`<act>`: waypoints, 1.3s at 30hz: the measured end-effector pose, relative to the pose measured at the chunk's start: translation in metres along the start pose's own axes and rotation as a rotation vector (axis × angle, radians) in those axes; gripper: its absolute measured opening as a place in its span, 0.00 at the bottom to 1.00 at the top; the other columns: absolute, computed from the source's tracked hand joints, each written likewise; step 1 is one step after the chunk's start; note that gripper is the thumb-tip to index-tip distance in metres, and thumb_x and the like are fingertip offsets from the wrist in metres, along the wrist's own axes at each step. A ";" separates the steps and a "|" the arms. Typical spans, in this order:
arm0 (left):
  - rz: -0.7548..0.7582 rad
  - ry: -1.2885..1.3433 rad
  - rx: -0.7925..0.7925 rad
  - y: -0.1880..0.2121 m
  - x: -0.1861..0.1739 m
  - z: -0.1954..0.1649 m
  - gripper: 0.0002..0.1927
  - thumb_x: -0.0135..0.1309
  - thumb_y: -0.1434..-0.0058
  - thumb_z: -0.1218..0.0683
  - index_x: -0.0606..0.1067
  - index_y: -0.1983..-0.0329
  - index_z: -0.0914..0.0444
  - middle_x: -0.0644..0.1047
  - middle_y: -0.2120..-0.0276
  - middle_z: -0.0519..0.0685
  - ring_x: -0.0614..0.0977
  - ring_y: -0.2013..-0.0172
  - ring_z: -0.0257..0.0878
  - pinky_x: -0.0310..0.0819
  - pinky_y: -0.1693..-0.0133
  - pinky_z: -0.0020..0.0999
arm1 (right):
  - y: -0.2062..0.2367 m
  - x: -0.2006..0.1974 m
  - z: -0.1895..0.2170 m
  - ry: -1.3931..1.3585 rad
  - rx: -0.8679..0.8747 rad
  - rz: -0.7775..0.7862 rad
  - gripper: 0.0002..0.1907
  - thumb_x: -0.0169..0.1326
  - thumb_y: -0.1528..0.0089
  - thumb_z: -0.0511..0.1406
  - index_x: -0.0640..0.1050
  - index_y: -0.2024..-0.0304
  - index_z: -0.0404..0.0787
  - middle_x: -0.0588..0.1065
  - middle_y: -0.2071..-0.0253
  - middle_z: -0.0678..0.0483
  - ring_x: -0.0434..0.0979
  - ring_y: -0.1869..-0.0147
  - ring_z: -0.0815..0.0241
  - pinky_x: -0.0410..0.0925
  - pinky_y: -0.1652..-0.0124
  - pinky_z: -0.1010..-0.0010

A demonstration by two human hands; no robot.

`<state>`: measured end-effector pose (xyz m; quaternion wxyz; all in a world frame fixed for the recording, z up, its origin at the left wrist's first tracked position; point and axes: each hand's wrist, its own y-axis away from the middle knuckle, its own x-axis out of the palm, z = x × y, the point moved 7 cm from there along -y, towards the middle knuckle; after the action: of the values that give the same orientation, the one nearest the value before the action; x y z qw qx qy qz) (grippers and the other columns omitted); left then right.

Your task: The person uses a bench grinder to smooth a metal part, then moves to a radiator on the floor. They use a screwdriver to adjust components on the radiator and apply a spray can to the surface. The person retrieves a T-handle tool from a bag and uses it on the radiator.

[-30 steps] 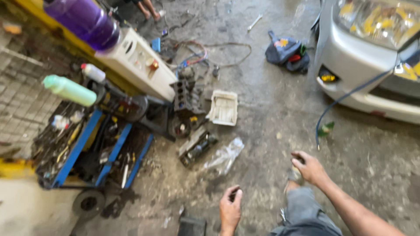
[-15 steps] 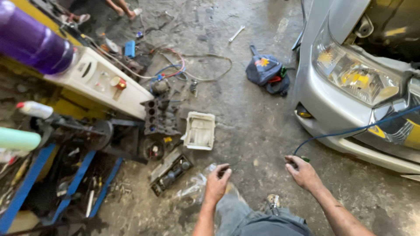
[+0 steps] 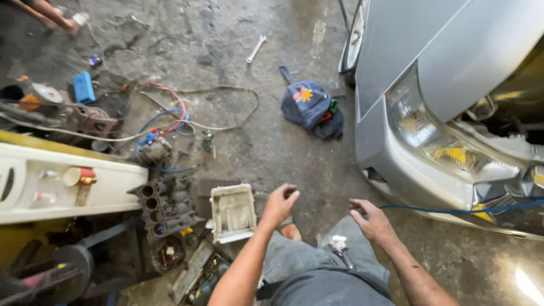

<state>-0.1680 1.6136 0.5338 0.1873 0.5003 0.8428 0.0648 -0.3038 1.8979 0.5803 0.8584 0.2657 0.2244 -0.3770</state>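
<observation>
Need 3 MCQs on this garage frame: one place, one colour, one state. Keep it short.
1. Where does the wrench lie?
A. on the floor beyond the bag
B. in the right hand
C. on the car

2. What colour is the bag on the floor?
A. red
B. dark blue
C. white

3. How is the left hand?
A. flat on the floor
B. gripping the wrench
C. loosely curled in the air, holding nothing visible

Key:
1 A: it lies on bare concrete at the top of the view, far from both hands.
2 B: dark blue fabric with a small flower patch.
3 C: the fingers curl above the floor beside the white tray; the right hand also holds nothing that shows.
</observation>
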 end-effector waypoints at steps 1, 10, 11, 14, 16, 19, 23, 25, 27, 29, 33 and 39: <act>0.037 -0.036 -0.009 -0.025 0.003 -0.013 0.19 0.59 0.38 0.48 0.79 0.48 0.63 0.84 0.55 0.55 0.86 0.55 0.43 0.79 0.51 0.36 | -0.013 -0.001 0.005 -0.028 0.048 -0.021 0.21 0.57 0.38 0.36 0.76 0.42 0.40 0.82 0.52 0.51 0.83 0.51 0.60 0.74 0.51 0.69; 0.155 -0.118 0.111 -0.197 0.058 -0.063 0.18 0.58 0.39 0.49 0.79 0.49 0.63 0.82 0.55 0.58 0.84 0.54 0.50 0.77 0.51 0.42 | -0.186 0.036 -0.027 -0.412 0.196 0.005 0.20 0.54 0.37 0.33 0.76 0.42 0.35 0.81 0.51 0.50 0.82 0.51 0.61 0.74 0.52 0.71; 0.159 -0.090 0.074 -0.213 0.069 -0.051 0.18 0.57 0.39 0.49 0.79 0.49 0.63 0.82 0.55 0.58 0.84 0.55 0.50 0.78 0.51 0.42 | -0.205 0.046 -0.039 -0.403 0.221 0.019 0.20 0.54 0.36 0.34 0.76 0.42 0.35 0.82 0.51 0.50 0.82 0.51 0.61 0.74 0.52 0.71; 0.115 -0.007 -0.079 -0.268 0.102 -0.003 0.19 0.57 0.40 0.48 0.78 0.50 0.62 0.82 0.55 0.57 0.85 0.54 0.50 0.78 0.50 0.41 | -0.275 0.058 -0.077 -0.378 0.294 0.047 0.21 0.56 0.38 0.34 0.76 0.42 0.35 0.82 0.52 0.49 0.82 0.51 0.61 0.75 0.53 0.70; 0.078 -0.105 -0.057 -0.311 0.122 0.029 0.19 0.59 0.41 0.49 0.79 0.49 0.61 0.80 0.53 0.58 0.81 0.51 0.53 0.75 0.48 0.44 | -0.321 0.064 -0.096 -0.258 0.307 0.012 0.21 0.57 0.38 0.35 0.76 0.42 0.36 0.82 0.54 0.49 0.81 0.51 0.62 0.74 0.53 0.70; 0.128 -0.153 -0.092 -0.360 0.167 0.081 0.18 0.57 0.39 0.49 0.78 0.47 0.59 0.79 0.51 0.57 0.79 0.49 0.55 0.74 0.48 0.46 | -0.362 0.056 -0.132 -0.093 0.398 -0.027 0.21 0.57 0.36 0.37 0.77 0.41 0.38 0.82 0.56 0.50 0.80 0.53 0.63 0.71 0.54 0.71; 0.247 -0.200 -0.153 -0.445 0.211 0.143 0.21 0.57 0.39 0.48 0.75 0.43 0.58 0.77 0.49 0.57 0.79 0.48 0.55 0.73 0.46 0.47 | -0.428 0.080 -0.171 -0.329 0.538 -0.079 0.22 0.54 0.36 0.37 0.76 0.39 0.39 0.81 0.56 0.49 0.80 0.58 0.63 0.74 0.61 0.70; 0.353 -0.375 -0.149 -0.492 0.227 0.168 0.23 0.57 0.38 0.48 0.73 0.40 0.57 0.73 0.44 0.60 0.74 0.42 0.58 0.69 0.42 0.52 | -0.468 0.096 -0.184 -0.383 0.504 -0.112 0.22 0.54 0.35 0.37 0.75 0.39 0.37 0.81 0.55 0.49 0.80 0.58 0.64 0.74 0.60 0.71; 0.334 -0.593 -0.001 -0.525 0.237 0.179 0.25 0.58 0.41 0.48 0.74 0.41 0.56 0.63 0.35 0.63 0.63 0.34 0.63 0.57 0.38 0.64 | -0.485 0.102 -0.197 -0.447 0.464 -0.153 0.22 0.53 0.35 0.37 0.74 0.39 0.35 0.82 0.52 0.50 0.80 0.57 0.65 0.74 0.58 0.73; 0.264 -0.804 0.183 -0.559 0.238 0.193 0.23 0.58 0.44 0.50 0.77 0.43 0.54 0.51 0.26 0.62 0.49 0.28 0.65 0.41 0.35 0.74 | -0.502 0.115 -0.215 -0.456 0.478 -0.179 0.23 0.53 0.34 0.37 0.73 0.38 0.34 0.81 0.51 0.51 0.80 0.57 0.65 0.73 0.59 0.73; 0.372 -1.158 0.205 -0.608 0.236 0.243 0.14 0.51 0.32 0.48 0.79 0.48 0.54 0.47 0.20 0.55 0.44 0.22 0.62 0.35 0.31 0.76 | -0.516 0.156 -0.252 -0.481 0.603 -0.169 0.22 0.52 0.33 0.37 0.72 0.38 0.34 0.80 0.49 0.51 0.81 0.57 0.65 0.73 0.62 0.73; -0.079 -0.659 0.093 -0.696 0.129 0.236 0.26 0.58 0.43 0.52 0.71 0.42 0.64 0.65 0.39 0.62 0.72 0.43 0.60 0.67 0.44 0.60 | -0.514 0.219 -0.300 -0.643 0.803 -0.197 0.23 0.52 0.35 0.35 0.73 0.37 0.35 0.80 0.50 0.50 0.80 0.60 0.64 0.73 0.65 0.73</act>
<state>-0.7036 1.3657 0.0777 0.4290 0.4696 0.7576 -0.1464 -0.6187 1.6743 0.0770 0.6749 0.4222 -0.1887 -0.5749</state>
